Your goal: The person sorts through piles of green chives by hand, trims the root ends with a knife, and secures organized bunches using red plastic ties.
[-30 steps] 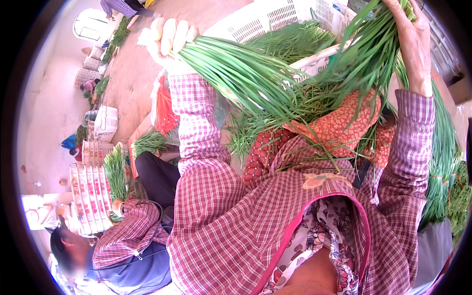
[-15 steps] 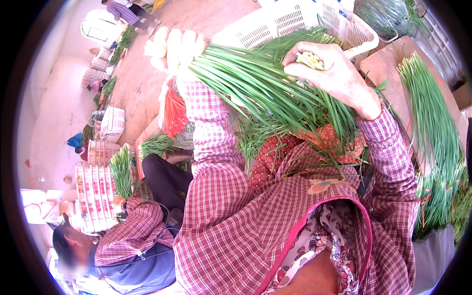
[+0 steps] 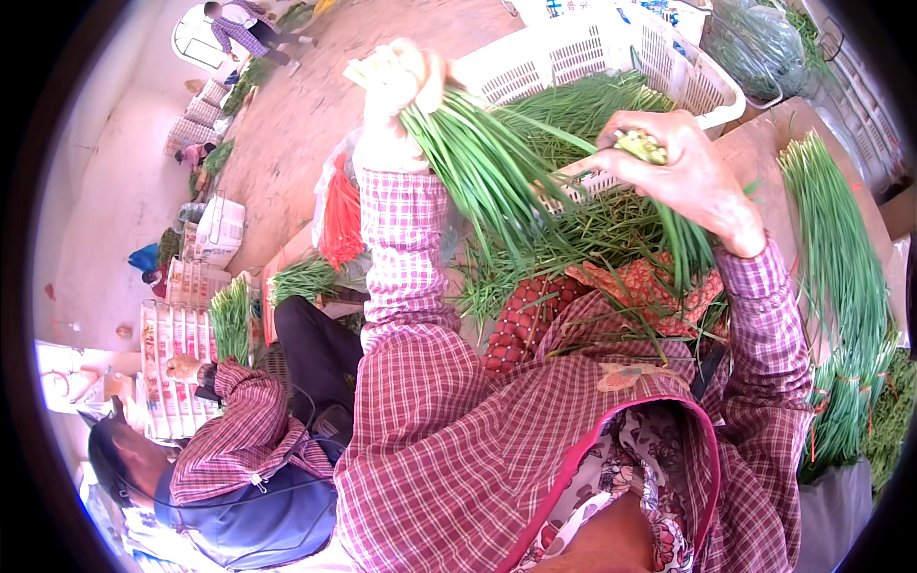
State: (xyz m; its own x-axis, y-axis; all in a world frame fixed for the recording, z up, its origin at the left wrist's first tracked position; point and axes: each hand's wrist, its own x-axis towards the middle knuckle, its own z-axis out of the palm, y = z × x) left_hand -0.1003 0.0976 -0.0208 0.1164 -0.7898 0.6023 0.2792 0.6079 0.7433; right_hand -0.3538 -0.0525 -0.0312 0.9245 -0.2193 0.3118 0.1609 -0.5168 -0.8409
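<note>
My left hand (image 3: 413, 81), raised at the upper middle, is closed round the pale ends of a thick bunch of garlic chives (image 3: 492, 162). The green leaves slant down to the right from my fist. My right hand (image 3: 673, 172) is closed round a smaller bunch of chives (image 3: 686, 244). Its pale cut ends poke out at the top of the fist, and its leaves hang below. One leaf or thin strand stretches from the left bunch toward my right fingers. Loose chives (image 3: 602, 234) lie under and between both hands, by my lap.
A white slatted basket (image 3: 564, 57) of chives stands ahead. Tied bundles of chives (image 3: 826, 248) lie on a board at right. Red ties (image 3: 339, 215) hang beside my left forearm. A co-worker (image 3: 248, 497) sits at left near a crate (image 3: 177, 368); another person walks far off.
My left hand has moved right and slightly up, and its bunch hangs more steeply. My right hand has shifted a little right and down. The co-worker's hand now shows by the crate at left.
</note>
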